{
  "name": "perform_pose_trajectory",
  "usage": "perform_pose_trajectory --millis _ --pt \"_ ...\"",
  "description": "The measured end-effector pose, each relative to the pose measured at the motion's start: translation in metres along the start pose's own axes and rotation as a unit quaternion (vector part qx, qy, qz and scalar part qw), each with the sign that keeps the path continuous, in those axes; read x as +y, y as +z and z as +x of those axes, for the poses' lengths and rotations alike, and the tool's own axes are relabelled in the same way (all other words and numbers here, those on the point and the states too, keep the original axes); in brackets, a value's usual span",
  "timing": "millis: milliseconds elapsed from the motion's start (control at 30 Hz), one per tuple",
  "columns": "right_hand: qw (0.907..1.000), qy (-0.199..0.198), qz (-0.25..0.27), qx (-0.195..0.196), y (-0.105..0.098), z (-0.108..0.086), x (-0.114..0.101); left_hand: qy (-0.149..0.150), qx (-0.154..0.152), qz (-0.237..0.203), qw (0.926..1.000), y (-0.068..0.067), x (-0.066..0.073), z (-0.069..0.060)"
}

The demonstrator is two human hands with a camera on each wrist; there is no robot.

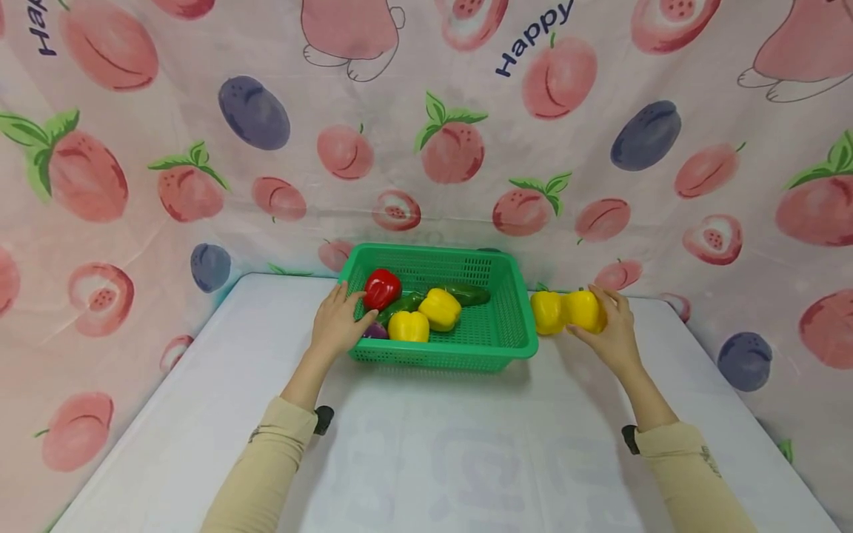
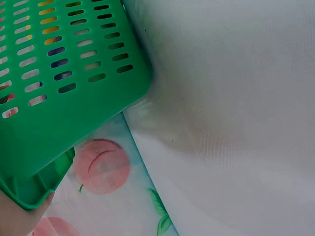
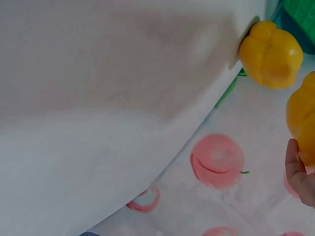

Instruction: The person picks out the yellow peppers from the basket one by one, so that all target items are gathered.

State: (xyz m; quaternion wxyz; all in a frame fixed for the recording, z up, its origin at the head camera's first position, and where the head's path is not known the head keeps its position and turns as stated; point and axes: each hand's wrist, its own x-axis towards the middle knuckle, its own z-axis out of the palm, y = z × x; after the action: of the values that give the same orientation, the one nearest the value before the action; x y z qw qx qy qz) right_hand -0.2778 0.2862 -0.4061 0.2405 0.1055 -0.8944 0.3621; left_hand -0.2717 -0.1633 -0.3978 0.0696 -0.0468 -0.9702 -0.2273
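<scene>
A green plastic basket stands at the back of the table. My left hand grips its left rim, thumb over the inside; the left wrist view shows part of that hand against the rim. Inside are a red bell pepper, two yellow bell peppers, a cucumber, another green vegetable and a partly hidden purple one. Right of the basket, my right hand holds a yellow bell pepper between thumb and fingers. Another yellow bell pepper sits between it and the basket.
The table has a white cover. Behind it hangs a fruit-print cloth, which continues past the table's left and right edges. The basket's perforated wall fills the upper left of the left wrist view.
</scene>
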Motion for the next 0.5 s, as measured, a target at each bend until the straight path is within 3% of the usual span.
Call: perform_pose_trajectory --millis 500 --pt "0.9979 0.049 -0.037 -0.021 -0.001 0.009 0.017 -0.001 -0.003 0.004 1.0 0.0 0.0 0.0"
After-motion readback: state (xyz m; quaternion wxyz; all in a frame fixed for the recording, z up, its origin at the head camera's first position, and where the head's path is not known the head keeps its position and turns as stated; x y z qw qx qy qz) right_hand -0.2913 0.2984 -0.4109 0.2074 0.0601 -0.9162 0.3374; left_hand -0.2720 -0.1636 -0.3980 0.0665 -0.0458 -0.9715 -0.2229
